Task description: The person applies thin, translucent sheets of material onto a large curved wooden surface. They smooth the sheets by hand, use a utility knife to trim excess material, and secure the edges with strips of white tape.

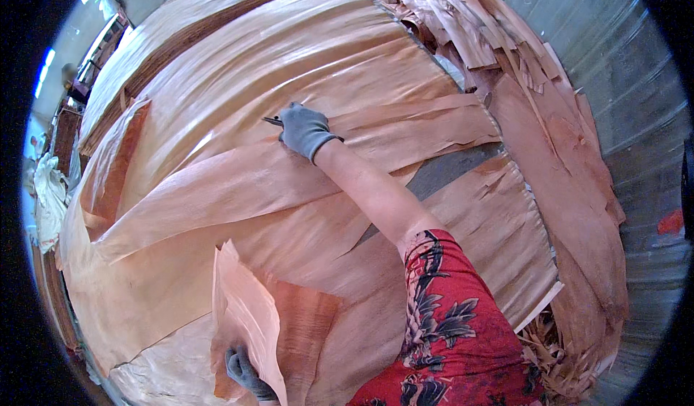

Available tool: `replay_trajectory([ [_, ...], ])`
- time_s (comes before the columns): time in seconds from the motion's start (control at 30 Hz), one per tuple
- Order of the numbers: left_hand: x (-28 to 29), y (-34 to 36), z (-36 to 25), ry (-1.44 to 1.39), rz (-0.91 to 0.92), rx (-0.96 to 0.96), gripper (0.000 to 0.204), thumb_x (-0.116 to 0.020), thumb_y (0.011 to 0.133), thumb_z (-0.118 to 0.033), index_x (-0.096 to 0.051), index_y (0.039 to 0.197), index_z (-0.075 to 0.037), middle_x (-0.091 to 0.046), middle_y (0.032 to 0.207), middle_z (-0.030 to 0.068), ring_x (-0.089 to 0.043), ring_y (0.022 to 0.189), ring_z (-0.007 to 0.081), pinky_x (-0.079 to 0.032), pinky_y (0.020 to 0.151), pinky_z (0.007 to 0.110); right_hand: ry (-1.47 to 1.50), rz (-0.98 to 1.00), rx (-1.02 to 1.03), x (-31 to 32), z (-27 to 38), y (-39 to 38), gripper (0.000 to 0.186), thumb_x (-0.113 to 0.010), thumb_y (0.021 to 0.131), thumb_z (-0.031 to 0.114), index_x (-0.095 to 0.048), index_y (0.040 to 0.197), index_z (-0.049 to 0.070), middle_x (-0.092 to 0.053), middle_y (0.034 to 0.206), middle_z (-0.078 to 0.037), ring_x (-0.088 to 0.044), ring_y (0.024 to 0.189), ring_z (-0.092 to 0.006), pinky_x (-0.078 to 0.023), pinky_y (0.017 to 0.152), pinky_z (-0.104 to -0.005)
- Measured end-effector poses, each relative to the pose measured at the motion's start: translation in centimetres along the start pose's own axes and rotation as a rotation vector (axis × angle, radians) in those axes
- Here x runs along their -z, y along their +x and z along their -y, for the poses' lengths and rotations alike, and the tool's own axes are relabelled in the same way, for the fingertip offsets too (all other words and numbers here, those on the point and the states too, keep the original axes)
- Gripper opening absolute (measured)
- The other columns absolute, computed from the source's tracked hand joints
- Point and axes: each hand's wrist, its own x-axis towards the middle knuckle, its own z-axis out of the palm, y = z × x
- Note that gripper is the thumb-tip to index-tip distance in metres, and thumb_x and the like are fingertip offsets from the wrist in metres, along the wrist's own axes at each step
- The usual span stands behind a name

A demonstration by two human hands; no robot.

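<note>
Clearly thin and pliable, the long veneer strip (217,196) lies across the middle of a broad spread of veneer sheets (311,52), running from the left side to the right edge. It is pale tan with a pinkish cast and fine lengthwise grain; its lower edge is wavy, and its right end is ragged. Beneath that end a dark grey patch (455,171) shows through a tapering gap.

The right hand (307,131), in a grey knitted glove, rests over the strip's upper edge with its fingers curled around a slim dark tool (272,121), whose tip points left. The left hand (247,371), gloved alike, is low in the view, pinching a curled veneer piece (249,312); part of that grip is hidden. This piece stands up in a soft fold, peach-coloured, with a torn, pointed top. Just beside it is a darker, reddish-brown piece (307,326), squarish and dull.

The upper sheets ripple in long, glossy folds, while the lower ones lie flatter, some with small splits. A bent brown piece (116,171) sits at the left. Beyond the right edge, brittle-looking scraps (463,23) are heaped in overlapping, jagged ribbons.
</note>
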Motion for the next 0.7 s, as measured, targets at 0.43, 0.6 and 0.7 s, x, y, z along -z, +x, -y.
replay_trajectory([
  [0.43, -1.5, -0.7, 1.0, -0.028, -0.003, 0.097, 0.017, -0.057, 0.083, -0.017, -0.057, 0.075, -0.003, -0.057, 0.077, 0.0115, -0.057, 0.07, 0.0224, -0.047, 0.06, 0.033, -0.126, -0.091, -0.012, -2.2, 3.6, 0.8, 0.012, -0.056, 0.078, 0.011, -0.066, 0.085, 0.014, -0.063, 0.09, -0.01, -0.065, 0.078, -0.0249, -0.05, 0.054, -0.0406],
  [0.6, 0.7, 2.8, -1.8, -0.485, -0.027, 0.448, 0.014, -0.061, 0.078, -0.01, -0.058, 0.067, -0.002, -0.058, 0.07, 0.0107, -0.055, 0.067, 0.023, -0.045, 0.064, 0.034, 0.101, -0.405, 0.423, -1.2, 5.1, 3.6, 0.017, -0.049, 0.083, 0.015, -0.064, 0.082, 0.007, -0.063, 0.078, -0.017, -0.064, 0.075, -0.0303, -0.051, 0.064, -0.0389],
  [0.7, 2.5, 5.4, -3.0, -0.533, -0.031, 0.515, 0.017, -0.064, 0.075, -0.006, -0.057, 0.061, 0.001, -0.056, 0.067, 0.0139, -0.054, 0.065, 0.0261, -0.044, 0.065, 0.035, 0.075, -0.307, 0.321, 2.8, 8.0, 1.8, 0.02, -0.046, 0.085, 0.018, -0.06, 0.091, 0.005, -0.063, 0.074, -0.019, -0.063, 0.069, -0.0339, -0.05, 0.059, -0.0438],
])
